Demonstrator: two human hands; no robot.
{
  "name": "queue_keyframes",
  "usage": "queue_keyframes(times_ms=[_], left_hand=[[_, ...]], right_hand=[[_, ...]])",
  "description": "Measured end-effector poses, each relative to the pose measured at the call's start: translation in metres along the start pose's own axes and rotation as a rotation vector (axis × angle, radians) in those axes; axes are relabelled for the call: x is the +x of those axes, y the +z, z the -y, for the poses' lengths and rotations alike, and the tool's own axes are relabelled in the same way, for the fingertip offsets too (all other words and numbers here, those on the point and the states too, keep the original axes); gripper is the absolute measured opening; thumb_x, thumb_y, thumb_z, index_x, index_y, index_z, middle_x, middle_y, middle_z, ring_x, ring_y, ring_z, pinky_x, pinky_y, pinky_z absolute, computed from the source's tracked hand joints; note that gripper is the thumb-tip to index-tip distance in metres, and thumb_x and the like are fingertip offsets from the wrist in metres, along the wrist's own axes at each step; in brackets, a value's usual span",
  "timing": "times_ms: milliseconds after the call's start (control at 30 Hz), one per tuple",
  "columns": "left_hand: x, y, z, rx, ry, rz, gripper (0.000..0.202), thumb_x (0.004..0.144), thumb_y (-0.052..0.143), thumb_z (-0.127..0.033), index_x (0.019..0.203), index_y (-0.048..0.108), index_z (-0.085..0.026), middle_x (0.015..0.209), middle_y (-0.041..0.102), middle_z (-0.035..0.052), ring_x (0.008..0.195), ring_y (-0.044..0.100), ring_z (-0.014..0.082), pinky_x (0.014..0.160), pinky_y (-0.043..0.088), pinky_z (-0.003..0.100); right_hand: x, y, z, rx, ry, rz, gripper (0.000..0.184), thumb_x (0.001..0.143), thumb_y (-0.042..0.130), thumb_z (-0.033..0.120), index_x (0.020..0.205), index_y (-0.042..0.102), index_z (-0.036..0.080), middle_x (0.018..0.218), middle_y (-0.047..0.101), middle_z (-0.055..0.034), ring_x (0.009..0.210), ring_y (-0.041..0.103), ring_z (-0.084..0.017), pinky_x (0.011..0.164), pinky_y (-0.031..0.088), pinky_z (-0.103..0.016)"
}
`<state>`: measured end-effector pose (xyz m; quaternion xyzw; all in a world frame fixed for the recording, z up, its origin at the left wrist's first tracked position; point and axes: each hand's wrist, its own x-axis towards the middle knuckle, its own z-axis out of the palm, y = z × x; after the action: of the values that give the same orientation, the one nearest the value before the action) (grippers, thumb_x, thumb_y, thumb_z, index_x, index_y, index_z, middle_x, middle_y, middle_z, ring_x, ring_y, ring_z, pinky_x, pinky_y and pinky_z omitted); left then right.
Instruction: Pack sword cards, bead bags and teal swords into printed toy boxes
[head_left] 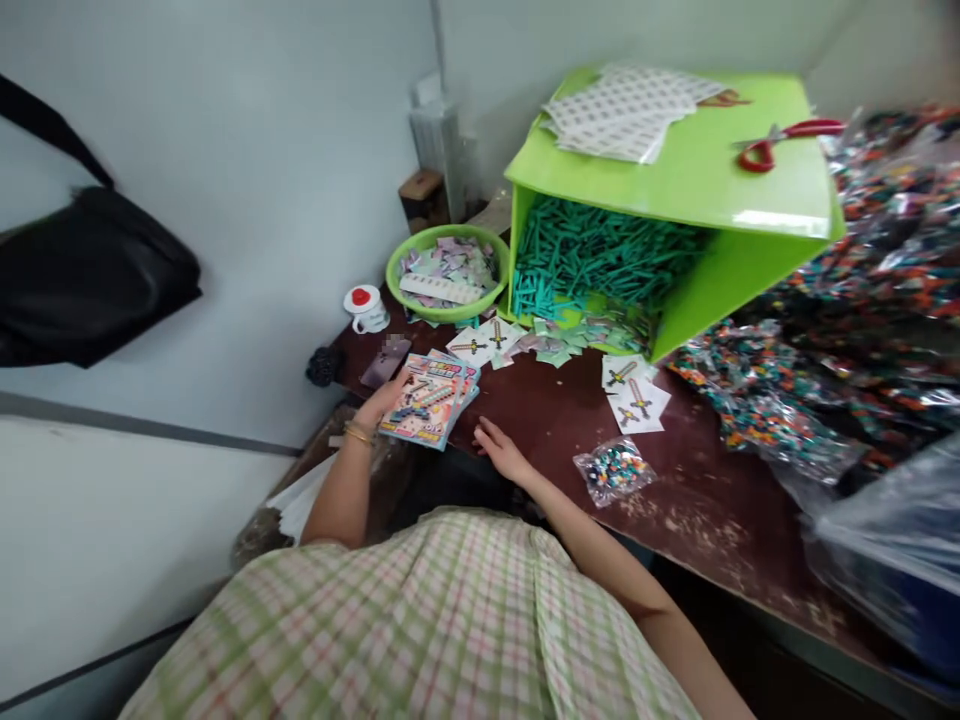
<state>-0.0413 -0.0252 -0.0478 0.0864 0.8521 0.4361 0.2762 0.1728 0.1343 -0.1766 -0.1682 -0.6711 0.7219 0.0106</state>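
My left hand [381, 404] grips the left edge of a colourful printed packet [429, 402] with sword pictures on its front; I cannot tell if it is a thin box or a booklet. Similar packets [470, 378] lie stacked partly under it. My right hand [502, 452] rests at the table's front edge, its fingers loosely stretched and holding nothing. To its right lies a clear bag of small coloured beads [616, 468]. White sword cards [636, 398] are spread behind that bag, and more sword cards [484, 342] lie behind the packets.
A green bin [750, 300] lies on its side, full of teal sticks [600, 255]. Red-handled scissors [765, 150] and printed sheets [630, 110] are on top. A green basin [397, 285], a lidded mug [367, 310] and a phone-like slab [385, 362] stand left; bead bags [900, 270] pile up right.
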Motion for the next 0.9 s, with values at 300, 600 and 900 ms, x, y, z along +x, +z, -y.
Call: queue_keyframes(times_ms=[300,600,900], left_hand=[[0.022,-0.027,0.003,-0.043,-0.035,0.049,0.066,0.069,0.085,-0.069,0.099,0.075,-0.012,0.088,0.081,0.0118,0.088,0.075,0.0283,0.083,0.061,0.040],[0.015,-0.006,-0.034,0.480,0.525,-0.402,0.048,0.093,0.064,-0.041,0.134,0.066,-0.016,0.144,0.065,0.0207,0.142,0.056,0.0364,0.122,0.042,0.052],[-0.025,0.173,0.009,0.460,0.819,0.115,0.043,0.096,0.063,-0.029,0.138,0.064,-0.022,0.146,0.065,0.0151,0.139,0.060,0.0306,0.120,0.048,0.054]], right_hand=[[0.058,0.063,0.019,-0.136,-0.077,0.135,0.064,0.105,0.048,0.054,0.158,0.053,0.017,0.142,0.062,-0.0191,0.109,0.072,-0.024,0.078,0.069,-0.035],[0.090,-0.032,0.051,-0.484,-0.218,-0.113,0.030,0.102,0.060,0.033,0.120,0.081,0.020,0.121,0.079,-0.0103,0.107,0.075,-0.025,0.104,0.058,-0.042],[0.188,-0.082,0.092,-0.836,-0.269,-0.218,0.043,0.105,0.043,0.020,0.141,0.067,0.016,0.148,0.065,-0.0164,0.144,0.055,-0.030,0.122,0.041,-0.051]])
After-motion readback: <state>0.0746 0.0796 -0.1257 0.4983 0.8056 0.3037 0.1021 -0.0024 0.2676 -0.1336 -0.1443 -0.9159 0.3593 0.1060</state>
